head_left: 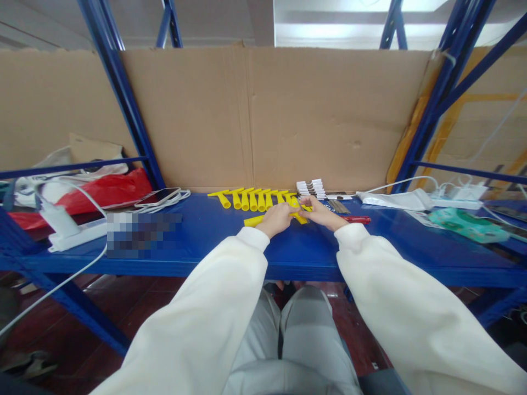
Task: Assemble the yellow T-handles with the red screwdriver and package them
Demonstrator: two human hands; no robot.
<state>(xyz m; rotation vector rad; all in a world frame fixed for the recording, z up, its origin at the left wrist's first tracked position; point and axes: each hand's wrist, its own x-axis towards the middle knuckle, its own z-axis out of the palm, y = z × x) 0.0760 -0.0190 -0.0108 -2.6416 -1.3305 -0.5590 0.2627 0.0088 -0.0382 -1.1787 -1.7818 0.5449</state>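
My left hand (pixel 276 219) is closed around a yellow T-shaped plastic handle (pixel 252 221), whose tube end sticks out to the left. My right hand (pixel 321 213) meets it at the crosspiece, thumb and fingers pinched together; what they grip there is too small to make out. Just behind my hands, several similar yellow T-shaped handles (pixel 250 201) lie in a row, tube ends toward me. White pieces with dark ends (pixel 310 188) are stacked behind my right hand. Thin grey strips (pixel 339 206) lie to its right, and a slim red tool (pixel 357 220) is partly behind my right wrist.
A blue shelf (pixel 206 241) carries everything, backed by a cardboard sheet (pixel 321 115) between blue uprights. At left are a phone (pixel 158 197), a white power strip (pixel 78 235) and a red bag (pixel 111 191). At right lie a white packet (pixel 397 199) and a green pack (pixel 467 224).
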